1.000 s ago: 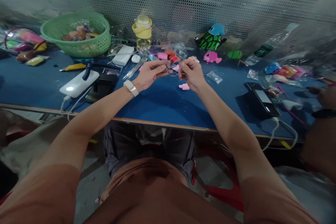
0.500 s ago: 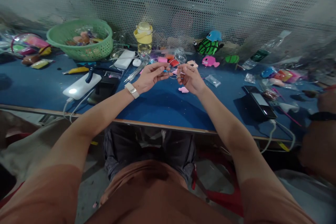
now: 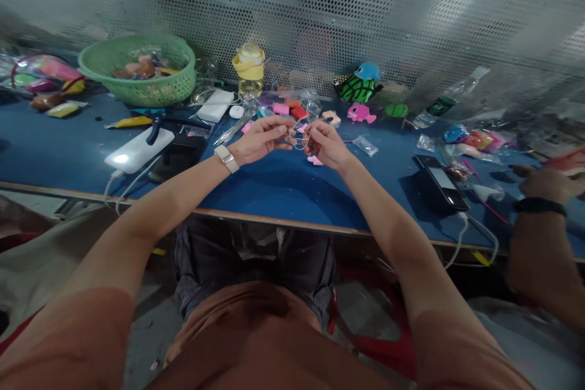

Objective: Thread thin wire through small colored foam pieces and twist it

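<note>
Over the middle of the blue table, my left hand and my right hand face each other, fingers bent in a pinch. Between them they hold a thin, pale wire loop by its two sides. The loop's exact ends are too small to make out. A small pink clay-like piece lies on the table just below my right fingers. Behind the hands are red clay and a pink lump. A pink fish figure lies farther right.
A green basket with bagged pieces stands at back left, beside a yellow-lidded bottle. A lit power bank lies left. To the right are a black device, a plastic bottle and a co-worker's hand.
My hands have come slightly closer together around the wire loop. The view has shifted a little, and the co-worker's hand at the right edge shows more fully.
</note>
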`<action>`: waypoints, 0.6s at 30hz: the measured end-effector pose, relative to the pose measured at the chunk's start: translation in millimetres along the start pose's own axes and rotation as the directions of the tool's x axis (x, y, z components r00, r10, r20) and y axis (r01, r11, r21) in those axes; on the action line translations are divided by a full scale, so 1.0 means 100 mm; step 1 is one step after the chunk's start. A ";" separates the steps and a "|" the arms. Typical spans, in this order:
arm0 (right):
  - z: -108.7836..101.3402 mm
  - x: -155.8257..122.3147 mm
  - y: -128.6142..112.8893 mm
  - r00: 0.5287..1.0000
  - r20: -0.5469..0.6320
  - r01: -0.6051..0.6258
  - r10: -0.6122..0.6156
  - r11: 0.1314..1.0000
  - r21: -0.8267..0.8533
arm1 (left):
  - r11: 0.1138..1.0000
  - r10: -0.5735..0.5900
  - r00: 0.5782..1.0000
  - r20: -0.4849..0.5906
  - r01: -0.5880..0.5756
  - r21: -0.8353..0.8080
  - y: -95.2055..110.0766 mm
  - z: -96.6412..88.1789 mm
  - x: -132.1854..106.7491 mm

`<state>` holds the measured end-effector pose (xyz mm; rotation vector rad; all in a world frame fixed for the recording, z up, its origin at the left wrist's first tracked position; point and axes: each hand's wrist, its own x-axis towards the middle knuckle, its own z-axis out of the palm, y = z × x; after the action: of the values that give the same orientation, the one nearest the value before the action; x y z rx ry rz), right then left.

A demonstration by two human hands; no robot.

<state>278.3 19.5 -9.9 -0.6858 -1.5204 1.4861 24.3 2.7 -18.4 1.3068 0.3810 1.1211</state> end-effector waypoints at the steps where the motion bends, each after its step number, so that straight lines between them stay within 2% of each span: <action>1: 0.01 -0.01 0.00 1.000 0.003 -0.008 0.008 1.000 -0.002 | 1.000 -0.001 1.000 0.025 0.001 -0.008 0.01 0.01 -0.01; 5: 0.06 -0.03 -0.01 0.999 0.029 -0.030 0.029 0.999 0.013 | 1.000 -0.016 0.995 0.101 0.017 -0.013 0.03 0.05 -0.04; 12: 0.15 -0.04 0.04 0.995 0.087 -0.046 0.044 0.999 0.013 | 0.998 -0.019 0.992 0.125 0.012 0.061 0.06 0.10 -0.08; 15: 0.14 0.01 0.07 0.999 0.000 0.035 -0.035 0.999 -0.012 | 0.992 0.022 0.999 0.042 -0.027 0.120 0.04 0.05 -0.03; 18: 0.11 0.08 0.11 0.973 -0.147 0.157 -0.177 0.978 -0.137 | 0.967 0.086 0.984 -0.156 -0.045 0.251 -0.03 -0.05 0.05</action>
<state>263.4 22.7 -17.9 -0.7127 -1.5178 1.1910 24.4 10.1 -20.1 1.4559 0.6208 1.2729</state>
